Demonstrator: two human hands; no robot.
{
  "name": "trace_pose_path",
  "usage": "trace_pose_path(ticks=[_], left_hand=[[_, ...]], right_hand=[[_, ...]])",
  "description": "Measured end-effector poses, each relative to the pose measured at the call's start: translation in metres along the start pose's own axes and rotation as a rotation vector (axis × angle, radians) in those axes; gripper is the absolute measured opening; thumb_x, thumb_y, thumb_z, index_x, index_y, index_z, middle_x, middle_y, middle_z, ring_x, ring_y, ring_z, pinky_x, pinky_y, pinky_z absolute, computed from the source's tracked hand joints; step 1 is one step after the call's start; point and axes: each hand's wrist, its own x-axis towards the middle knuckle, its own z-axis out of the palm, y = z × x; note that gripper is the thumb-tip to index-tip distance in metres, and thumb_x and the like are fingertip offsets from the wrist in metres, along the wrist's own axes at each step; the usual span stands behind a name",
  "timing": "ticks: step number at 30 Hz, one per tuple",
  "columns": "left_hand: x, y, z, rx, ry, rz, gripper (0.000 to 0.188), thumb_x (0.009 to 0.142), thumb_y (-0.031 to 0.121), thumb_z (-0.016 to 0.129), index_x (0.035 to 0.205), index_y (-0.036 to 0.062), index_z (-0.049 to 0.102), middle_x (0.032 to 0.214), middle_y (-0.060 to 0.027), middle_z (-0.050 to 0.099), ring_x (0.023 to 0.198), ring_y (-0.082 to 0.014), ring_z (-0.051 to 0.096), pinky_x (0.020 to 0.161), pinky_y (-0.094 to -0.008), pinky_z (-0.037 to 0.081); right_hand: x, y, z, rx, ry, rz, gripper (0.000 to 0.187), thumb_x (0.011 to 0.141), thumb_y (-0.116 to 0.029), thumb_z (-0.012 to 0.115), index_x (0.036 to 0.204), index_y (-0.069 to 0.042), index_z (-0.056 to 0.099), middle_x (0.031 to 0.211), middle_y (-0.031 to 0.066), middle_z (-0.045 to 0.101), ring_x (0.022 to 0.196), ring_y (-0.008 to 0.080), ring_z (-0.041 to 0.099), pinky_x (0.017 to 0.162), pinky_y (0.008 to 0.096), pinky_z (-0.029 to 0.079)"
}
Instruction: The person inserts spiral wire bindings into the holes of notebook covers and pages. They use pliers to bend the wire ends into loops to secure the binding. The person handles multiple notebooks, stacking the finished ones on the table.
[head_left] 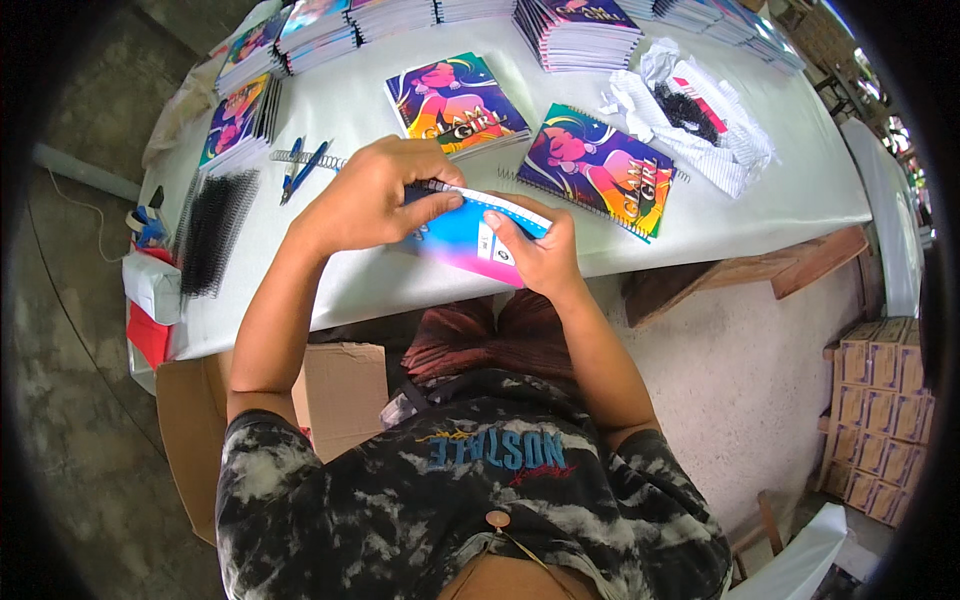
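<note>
While the notebook is held up over the near edge of the bench, its long axis is sloped from upper left down to lower right, with the blue and pink cover turned upward. The holed edge is turned away from the body, and a short stretch of black coil is seen on it at the left, right beside the left fingers. That end is pinched between the thumb and bent fingers of the left hand, which is nearer the coil; whether the coil itself is also gripped cannot be told. The right end is clasped by the right hand, its thumb laid on the cover.

One notebook is held. Beyond it, one middle pile and one bound book are laid out, purple covers up. To the left, one silver coil, what look like two blue pens and one bundle of black coils, too dense to be counted, are seen. One crumpled wrapper is set at the right. Several stacks are lined up behind, partly cut off, so no sure count can be given.
</note>
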Motion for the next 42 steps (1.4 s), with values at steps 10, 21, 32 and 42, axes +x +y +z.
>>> trace_pose_path(ticks=[10, 21, 32, 42], left_hand=[[-0.005, 0.003, 0.002, 0.215, 0.193, -0.006, 0.015, 0.079, 0.02, 0.065, 0.074, 0.0056, 0.062, 0.069, -0.0082, 0.058, 0.066, -0.023, 0.054, 0.064, -0.0333, 0.039], [-0.005, -0.013, 0.012, 0.657, 1.169, 0.192, 0.085, 0.076, 0.071, 0.043, 0.124, 0.001, 0.038, 0.126, -0.0241, 0.034, 0.119, -0.0353, 0.03, 0.097, -0.0512, 0.026], [-0.048, -0.022, 0.042, 0.784, 0.716, 0.116, 0.114, 0.073, 0.08, 0.032, 0.138, -0.009, 0.004, 0.145, -0.0303, -0.002, 0.134, -0.0444, 0.002, 0.105, -0.0579, 0.003], [-0.065, -0.017, 0.098, 0.579, 0.647, 0.104, 0.118, 0.062, 0.08, 0.045, 0.137, -0.0061, 0.016, 0.14, -0.0309, 0.014, 0.127, -0.0512, 0.018, 0.101, -0.0619, 0.015]], right_hand=[[0.007, 0.007, -0.012, 0.008, -0.074, -0.033, 0.025, 0.082, -0.008, 0.064, 0.105, 0.001, 0.063, 0.093, 0.0098, 0.068, 0.079, 0.0085, 0.06, 0.071, 0.0234, 0.049], [0.0, -0.008, 0.005, -0.339, -0.182, -0.523, 0.04, 0.071, 0.008, 0.061, 0.11, -0.001, 0.061, 0.104, 0.0133, 0.065, 0.089, 0.0245, 0.066, 0.076, 0.0288, 0.052], [-0.012, -0.006, 0.024, -0.364, -0.075, -0.576, 0.042, 0.067, 0.009, 0.061, 0.108, 0.0, 0.061, 0.103, 0.0138, 0.065, 0.085, 0.0249, 0.066, 0.07, 0.0292, 0.053], [-0.014, -0.001, 0.023, -0.384, -0.062, -0.585, 0.046, 0.063, 0.006, 0.061, 0.109, -0.001, 0.06, 0.101, 0.0133, 0.065, 0.085, 0.026, 0.066, 0.072, 0.0319, 0.053]])
